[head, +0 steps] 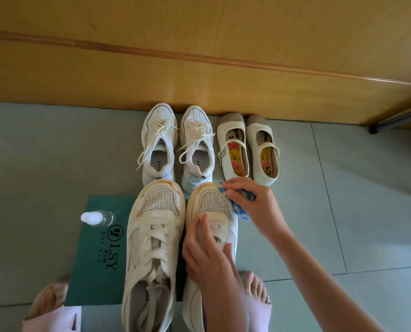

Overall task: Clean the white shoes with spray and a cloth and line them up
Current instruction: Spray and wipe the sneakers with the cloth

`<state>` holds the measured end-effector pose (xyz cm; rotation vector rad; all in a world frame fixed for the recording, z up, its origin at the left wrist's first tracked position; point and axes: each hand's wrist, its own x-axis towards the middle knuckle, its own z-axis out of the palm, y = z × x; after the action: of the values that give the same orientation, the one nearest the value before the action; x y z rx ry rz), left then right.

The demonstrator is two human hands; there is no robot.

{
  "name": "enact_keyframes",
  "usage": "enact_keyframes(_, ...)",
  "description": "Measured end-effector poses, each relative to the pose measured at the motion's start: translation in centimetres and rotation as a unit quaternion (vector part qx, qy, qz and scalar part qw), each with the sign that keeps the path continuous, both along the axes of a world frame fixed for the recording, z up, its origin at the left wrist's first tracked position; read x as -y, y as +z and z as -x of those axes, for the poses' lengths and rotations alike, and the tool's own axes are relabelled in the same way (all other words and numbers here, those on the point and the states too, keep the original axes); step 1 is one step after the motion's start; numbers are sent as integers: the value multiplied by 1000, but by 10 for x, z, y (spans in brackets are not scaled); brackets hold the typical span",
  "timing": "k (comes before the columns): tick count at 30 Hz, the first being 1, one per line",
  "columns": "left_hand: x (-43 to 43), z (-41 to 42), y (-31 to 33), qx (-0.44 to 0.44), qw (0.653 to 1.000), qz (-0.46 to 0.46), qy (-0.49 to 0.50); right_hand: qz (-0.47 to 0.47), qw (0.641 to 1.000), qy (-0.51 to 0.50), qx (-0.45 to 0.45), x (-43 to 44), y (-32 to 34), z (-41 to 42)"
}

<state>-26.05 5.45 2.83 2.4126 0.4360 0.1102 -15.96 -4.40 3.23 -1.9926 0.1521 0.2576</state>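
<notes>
The wiping step was in hand. The right hand [254,207] gripped a bunched blue-and-white cloth [241,208] and pressed it against the toe edge of the stained sneaker [212,203]. That sneaker lay over the right-hand edge of the green LSY board [96,267], toe pointing away from the person. The left hand [209,257] gripped nothing: its fingers lay spread and fairly straight across that sneaker's laces, thumb on the outer side, seemingly to steady it.

The second stained sneaker [156,236] lay on the board just beside the first, toward the board's middle, with brown marks plain along its toe rim. The spray bottle [98,218] stood on the board near its far edge, apart from both hands. Beyond that far edge, against the wooden panel [199,68], the white lace-up trainers [159,142] stood side by side. The cream strap shoes [233,144] stood in the same row, past the board's right side.

By my reading the task was about midway: two pairs looked lined up, and the large pair was not yet clean. The next move probably called for working the cloth along the brown toe rim while the flat hand kept the sneaker from sliding. The second sneaker would likely want spray and the same rubbing before both joined the row
</notes>
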Motion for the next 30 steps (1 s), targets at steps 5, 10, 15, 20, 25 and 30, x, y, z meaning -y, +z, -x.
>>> enact_keyframes(5, 0, 0, 2, 6, 1000, 4, -1, -7, 999, -49, 11, 3, -2, 19)
enact_keyframes(10, -3, 1, 2, 17, 1000, 24, -5, 4, 997, -66, -44, 15, -3, 46)
enact_keyframes(15, -7, 3, 9, 30, 999, 35, -10, 10, 998, -56, -10, 14, 21, 10)
enact_keyframes(20, -12, 2, 10, 10, 1000, 21, -14, 59, 994, 87, 19, -25, 20, -44)
enact_keyframes(25, -13, 1, 8, 9, 1000, 0, -15, 103, 980, 171, -5, -29, 15, -51)
enact_keyframes(30, -14, 0, 12, -2, 1000, 6, -14, 82, 991, 108, 1, -14, 16, -31)
